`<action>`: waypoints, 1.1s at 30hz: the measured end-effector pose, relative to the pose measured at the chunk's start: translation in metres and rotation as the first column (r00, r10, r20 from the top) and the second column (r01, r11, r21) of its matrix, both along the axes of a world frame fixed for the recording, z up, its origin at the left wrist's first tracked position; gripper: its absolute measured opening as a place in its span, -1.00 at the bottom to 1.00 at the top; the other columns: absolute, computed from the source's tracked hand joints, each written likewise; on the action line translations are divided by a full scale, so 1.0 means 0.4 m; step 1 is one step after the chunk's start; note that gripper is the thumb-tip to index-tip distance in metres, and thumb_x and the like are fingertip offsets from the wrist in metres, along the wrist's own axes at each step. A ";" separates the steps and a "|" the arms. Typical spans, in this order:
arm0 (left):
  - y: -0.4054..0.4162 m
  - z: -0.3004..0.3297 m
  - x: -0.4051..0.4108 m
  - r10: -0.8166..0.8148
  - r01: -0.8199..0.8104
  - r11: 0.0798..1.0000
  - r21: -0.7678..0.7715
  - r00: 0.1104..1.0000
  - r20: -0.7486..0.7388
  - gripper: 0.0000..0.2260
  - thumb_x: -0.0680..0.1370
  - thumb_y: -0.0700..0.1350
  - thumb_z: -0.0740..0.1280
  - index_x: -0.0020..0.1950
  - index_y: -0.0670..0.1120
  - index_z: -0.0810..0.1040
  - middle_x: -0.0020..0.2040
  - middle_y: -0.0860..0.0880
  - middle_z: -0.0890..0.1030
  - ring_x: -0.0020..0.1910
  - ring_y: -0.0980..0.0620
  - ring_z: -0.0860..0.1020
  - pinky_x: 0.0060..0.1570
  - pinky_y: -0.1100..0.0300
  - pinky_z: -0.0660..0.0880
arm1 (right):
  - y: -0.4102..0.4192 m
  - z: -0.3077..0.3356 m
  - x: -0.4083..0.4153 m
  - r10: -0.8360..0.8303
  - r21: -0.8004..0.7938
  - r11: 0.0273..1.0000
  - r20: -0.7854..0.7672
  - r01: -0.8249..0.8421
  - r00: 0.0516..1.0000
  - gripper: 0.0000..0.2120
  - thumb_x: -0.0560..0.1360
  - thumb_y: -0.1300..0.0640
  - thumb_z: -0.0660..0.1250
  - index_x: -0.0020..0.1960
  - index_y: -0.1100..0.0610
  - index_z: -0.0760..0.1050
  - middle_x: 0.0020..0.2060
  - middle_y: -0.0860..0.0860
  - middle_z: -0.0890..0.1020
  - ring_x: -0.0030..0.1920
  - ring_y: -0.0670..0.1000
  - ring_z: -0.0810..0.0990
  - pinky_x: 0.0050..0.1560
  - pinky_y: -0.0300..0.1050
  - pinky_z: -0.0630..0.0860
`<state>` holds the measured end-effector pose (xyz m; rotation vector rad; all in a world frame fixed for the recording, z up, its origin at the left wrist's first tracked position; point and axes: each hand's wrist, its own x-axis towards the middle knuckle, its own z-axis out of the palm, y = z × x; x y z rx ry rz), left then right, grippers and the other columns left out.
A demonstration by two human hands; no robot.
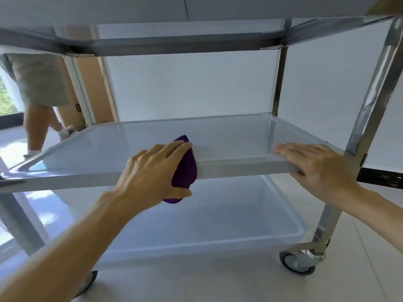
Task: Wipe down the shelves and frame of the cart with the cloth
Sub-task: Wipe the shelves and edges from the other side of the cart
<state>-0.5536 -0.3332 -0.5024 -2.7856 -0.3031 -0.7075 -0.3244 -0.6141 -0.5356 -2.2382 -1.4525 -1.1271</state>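
A three-tier cart with white tray shelves and a shiny metal frame (370, 110) fills the view. My left hand (152, 171) grips a purple cloth (185, 171) wrapped over the front rim of the middle shelf (239, 168), fingers on top and thumb underneath. My right hand (314, 164) rests flat on the same rim near the right post, fingers straight on top and thumb under the edge. The bottom shelf (207, 225) lies below, and the underside of the top shelf (174, 43) spans overhead.
Another person's legs (37, 118) stand behind the cart at the left, beside a brown cardboard box (91, 83). Caster wheels (298, 261) sit on a pale tiled floor. A white wall lies beyond the cart.
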 end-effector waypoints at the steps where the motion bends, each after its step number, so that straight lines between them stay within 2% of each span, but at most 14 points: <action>1: 0.021 0.003 -0.021 0.027 -0.027 0.999 -0.017 1.000 -0.013 -0.08 0.27 0.37 0.44 0.53 0.14 0.16 0.45 0.19 0.37 0.28 0.01 0.46 -0.05 0.04 0.50 | -0.013 -0.001 0.003 -0.005 -0.004 1.000 -0.006 0.005 1.000 -0.41 0.27 0.39 0.55 0.28 0.15 0.58 0.21 -0.01 0.65 0.17 0.07 0.66 0.11 0.05 0.52; 5: 0.085 0.009 -0.096 0.081 -0.081 0.997 -0.016 0.996 -0.034 -0.13 0.29 0.27 0.49 0.51 0.14 0.19 0.43 0.18 0.42 0.24 0.01 0.49 -0.08 0.03 0.52 | -0.067 0.002 0.013 -0.040 -0.027 0.999 -0.020 0.039 0.999 -0.34 0.24 0.41 0.56 0.31 0.15 0.56 0.24 -0.03 0.63 0.18 0.07 0.64 0.17 -0.03 0.43; 9: 0.115 -0.001 -0.137 0.092 -0.091 0.995 -0.044 0.996 0.014 -0.16 0.29 0.20 0.51 0.50 0.10 0.26 0.43 0.15 0.42 0.26 -0.04 0.48 0.03 -0.04 0.53 | -0.123 0.000 0.029 -0.095 -0.022 0.995 -0.022 0.094 0.995 -0.45 0.33 0.36 0.48 0.30 0.13 0.56 0.24 0.02 0.63 0.18 0.13 0.65 0.16 0.10 0.48; 10: 0.113 -0.005 -0.135 0.086 -0.084 0.995 -0.050 0.996 0.027 -0.17 0.28 0.19 0.52 0.49 0.08 0.29 0.42 0.12 0.43 0.26 -0.07 0.48 0.05 -0.05 0.51 | -0.125 0.003 0.023 -0.106 -0.017 0.994 -0.033 0.106 0.994 -0.49 0.34 0.30 0.47 0.29 0.13 0.56 0.24 0.04 0.63 0.18 0.16 0.65 0.14 0.17 0.50; 12: 0.095 -0.007 -0.116 0.066 -0.064 0.996 -0.054 0.997 0.042 -0.19 0.28 0.18 0.53 0.47 0.03 0.34 0.41 0.06 0.46 0.26 -0.10 0.48 0.06 -0.04 0.49 | -0.101 0.010 -0.010 -0.165 -0.044 0.985 0.010 0.166 0.986 -0.54 0.38 0.04 0.36 0.25 0.14 0.56 0.27 0.07 0.60 0.20 0.18 0.62 0.12 0.25 0.50; 14: 0.065 -0.005 -0.086 0.044 -0.042 0.998 -0.048 0.998 0.034 -0.20 0.31 0.20 0.49 0.49 0.03 0.32 0.43 0.06 0.44 0.29 -0.07 0.46 0.12 -0.02 0.47 | -0.041 0.025 -0.065 -0.209 -0.145 0.965 0.074 0.218 0.975 -0.41 0.38 -0.14 0.26 0.29 0.17 0.54 0.28 0.10 0.59 0.24 0.20 0.59 0.13 0.30 0.47; 15: 0.048 -0.006 -0.070 0.025 -0.023 0.999 -0.046 0.999 0.033 -0.20 0.33 0.22 0.47 0.50 0.03 0.30 0.44 0.07 0.41 0.31 -0.05 0.44 0.16 0.00 0.44 | -0.004 0.035 -0.091 -0.221 -0.187 0.955 0.067 0.230 0.973 -0.38 0.37 -0.14 0.32 0.33 0.17 0.51 0.28 0.11 0.59 0.26 0.20 0.58 0.13 0.30 0.45; 17: 0.012 -0.009 -0.035 -0.019 0.022 0.999 -0.050 0.999 0.044 -0.20 0.34 0.23 0.43 0.51 0.02 0.26 0.47 0.07 0.37 0.35 -0.03 0.40 0.23 0.03 0.40 | 0.067 0.063 -0.131 -0.270 -0.255 0.935 -0.064 0.246 0.961 -0.28 0.34 -0.10 0.45 0.43 0.11 0.40 0.33 0.05 0.54 0.33 0.16 0.52 0.19 0.22 0.40; 19: -0.031 -0.013 0.003 -0.054 0.057 0.997 -0.045 0.997 0.058 -0.19 0.35 0.23 0.41 0.53 0.01 0.22 0.48 0.07 0.34 0.37 -0.04 0.37 0.27 0.02 0.38 | 0.121 0.070 -0.149 -0.320 -0.302 0.916 -0.150 0.265 0.936 -0.37 0.37 -0.07 0.38 0.42 0.00 0.33 0.32 -0.06 0.50 0.33 0.08 0.48 0.17 0.08 0.37; 21: -0.080 -0.017 0.047 -0.089 0.091 0.995 -0.030 0.994 0.067 -0.17 0.36 0.22 0.40 0.54 -0.02 0.19 0.49 0.04 0.33 0.37 -0.06 0.36 0.29 0.00 0.35 | 0.130 0.059 -0.145 -0.258 -0.236 0.945 -0.107 0.228 0.960 -0.47 0.31 0.09 0.40 0.28 0.04 0.47 0.20 -0.04 0.61 0.18 0.09 0.60 0.04 0.02 0.48; 23: -0.131 -0.022 0.088 -0.128 0.129 0.992 -0.007 0.989 0.073 -0.17 0.37 0.21 0.42 0.53 -0.05 0.20 0.46 0.00 0.35 0.34 -0.08 0.38 0.28 -0.01 0.35 | 0.115 0.037 -0.130 -0.140 -0.086 0.987 -0.065 0.134 0.988 -0.46 0.16 0.28 0.47 0.15 0.16 0.62 0.08 0.06 0.71 -0.02 0.14 0.70 -0.14 0.04 0.60; 25: -0.169 -0.029 0.117 -0.164 0.163 0.986 0.024 0.983 0.082 -0.19 0.37 0.18 0.44 0.52 -0.07 0.23 0.43 0.00 0.39 0.29 -0.09 0.42 0.24 0.00 0.38 | 0.106 0.018 -0.111 -0.082 0.015 0.997 0.050 0.082 0.995 -0.46 0.11 0.35 0.46 0.10 0.18 0.65 0.03 0.07 0.73 -0.11 0.14 0.72 -0.26 -0.01 0.59; 28: -0.170 -0.030 0.129 -0.211 0.208 0.977 0.043 0.974 0.079 -0.23 0.38 0.15 0.43 0.51 -0.05 0.25 0.40 0.03 0.42 0.24 -0.06 0.45 0.15 0.03 0.43 | 0.100 0.013 -0.093 -0.046 0.020 0.999 0.101 0.044 0.994 -0.45 0.14 0.36 0.42 0.13 0.16 0.66 0.03 0.03 0.73 -0.09 0.10 0.72 -0.31 -0.09 0.56; 33: -0.063 -0.024 0.052 -0.217 0.214 0.976 0.042 0.971 0.099 -0.26 0.33 0.13 0.47 0.47 0.00 0.35 0.38 0.08 0.47 0.21 -0.03 0.50 0.01 0.08 0.48 | 0.090 0.011 -0.088 -0.023 0.028 0.999 0.085 0.021 0.996 -0.44 0.19 0.28 0.26 0.17 0.11 0.66 0.09 -0.01 0.71 0.02 0.10 0.72 -0.26 -0.03 0.61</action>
